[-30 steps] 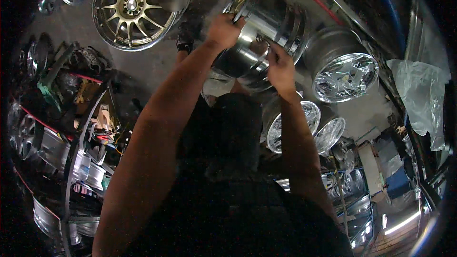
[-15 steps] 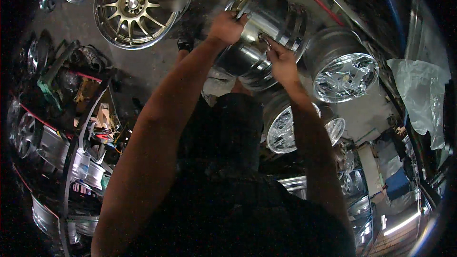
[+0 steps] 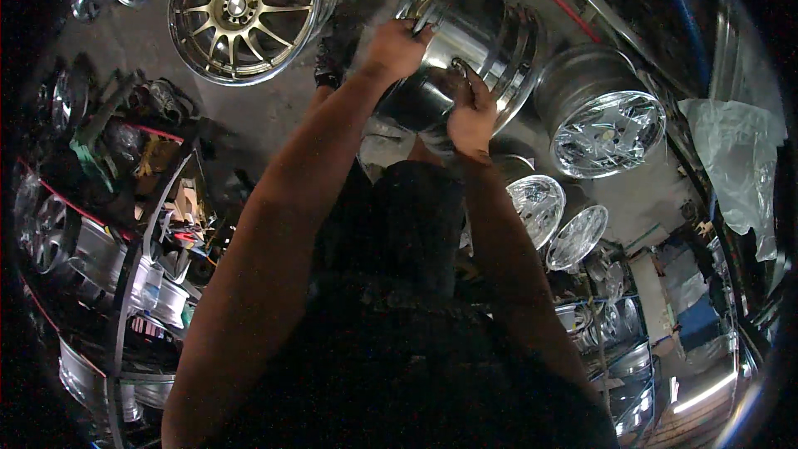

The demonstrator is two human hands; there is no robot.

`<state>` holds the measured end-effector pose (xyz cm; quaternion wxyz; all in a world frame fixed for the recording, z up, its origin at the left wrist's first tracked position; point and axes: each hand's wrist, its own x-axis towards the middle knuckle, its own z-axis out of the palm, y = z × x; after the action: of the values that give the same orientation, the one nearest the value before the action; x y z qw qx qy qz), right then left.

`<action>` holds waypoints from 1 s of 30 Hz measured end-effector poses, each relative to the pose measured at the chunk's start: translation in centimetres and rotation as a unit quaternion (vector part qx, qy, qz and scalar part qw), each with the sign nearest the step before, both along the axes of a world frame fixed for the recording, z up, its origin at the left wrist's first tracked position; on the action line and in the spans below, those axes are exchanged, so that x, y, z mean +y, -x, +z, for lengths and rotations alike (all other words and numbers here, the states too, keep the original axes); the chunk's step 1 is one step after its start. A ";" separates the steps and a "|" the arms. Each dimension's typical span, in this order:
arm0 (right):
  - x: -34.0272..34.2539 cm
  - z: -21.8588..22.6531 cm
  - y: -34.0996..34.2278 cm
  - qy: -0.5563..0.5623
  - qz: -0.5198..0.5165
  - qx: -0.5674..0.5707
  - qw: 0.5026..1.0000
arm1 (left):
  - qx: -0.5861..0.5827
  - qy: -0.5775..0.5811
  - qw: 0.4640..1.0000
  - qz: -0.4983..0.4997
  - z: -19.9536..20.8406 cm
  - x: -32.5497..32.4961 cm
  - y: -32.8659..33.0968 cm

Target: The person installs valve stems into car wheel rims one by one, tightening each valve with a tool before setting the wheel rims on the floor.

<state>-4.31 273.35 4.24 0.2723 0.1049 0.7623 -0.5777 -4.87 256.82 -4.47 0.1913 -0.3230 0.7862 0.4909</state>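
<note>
In front of me a polished metal wheel rim (image 3: 440, 87) stands on its edge, its shiny barrel turned up toward me. My left hand (image 3: 395, 54) is closed around the lip at its left side, thumb and fingers on the edge. Against the barrel's upper surface is my right hand (image 3: 471, 120), fingers pressed together and reaching to a small dark spot on the metal. Whatever those fingertips hold is too small to make out. The far side of the rim is hidden.
A gold multi-spoke wheel (image 3: 241, 7) is at the upper left. To the right are a chrome wheel (image 3: 609, 135) and more wheels (image 3: 578, 237) beside my right forearm. A clear plastic sheet (image 3: 731, 166) hangs at the far right. Racks (image 3: 125, 299) with rims line the left.
My right hand and forearm have shifted left, the wrist swinging in below the fingertips. The rim has turned slightly. My left hand keeps its hold on the lip.
</note>
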 end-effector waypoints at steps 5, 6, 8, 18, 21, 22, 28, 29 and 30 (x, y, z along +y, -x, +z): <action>-1.6 -1.3 -1.4 -0.041 -0.093 0.009 0.995 | 0.047 0.008 0.999 0.013 0.2 0.2 -0.2; -1.9 -1.5 -1.6 -0.043 -0.149 -0.026 0.988 | 0.058 -0.017 0.998 0.033 0.1 0.3 -0.2; -2.0 -1.7 -1.7 -0.038 -0.138 -0.010 0.990 | 0.066 0.014 0.997 0.025 0.0 0.4 -0.1; -0.5 0.4 -1.8 -0.124 -0.038 0.059 0.990 | 0.056 0.050 0.997 0.013 2.1 0.5 0.2; 0.7 1.1 -2.7 -0.131 0.010 0.001 0.991 | -0.010 0.009 1.000 0.009 2.6 0.4 -1.3; 1.4 1.4 -3.1 -0.143 0.076 -0.076 0.984 | -0.024 0.003 1.000 -0.004 2.6 0.3 -1.9; 5.3 2.8 -6.1 -0.086 -0.010 0.143 0.986 | -0.112 0.014 0.993 0.020 2.7 1.2 -4.3; 6.9 3.3 -6.7 -0.075 -0.033 0.077 0.994 | -0.109 0.016 0.990 0.089 3.0 2.1 -5.0; 8.6 3.8 -7.3 -0.047 -0.054 0.032 0.997 | -0.090 0.021 0.983 0.156 3.3 3.0 -5.2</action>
<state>2.98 281.92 8.08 0.2104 0.1401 0.7902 -0.5583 0.35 259.80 -1.19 0.1758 -0.4882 0.7160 0.4670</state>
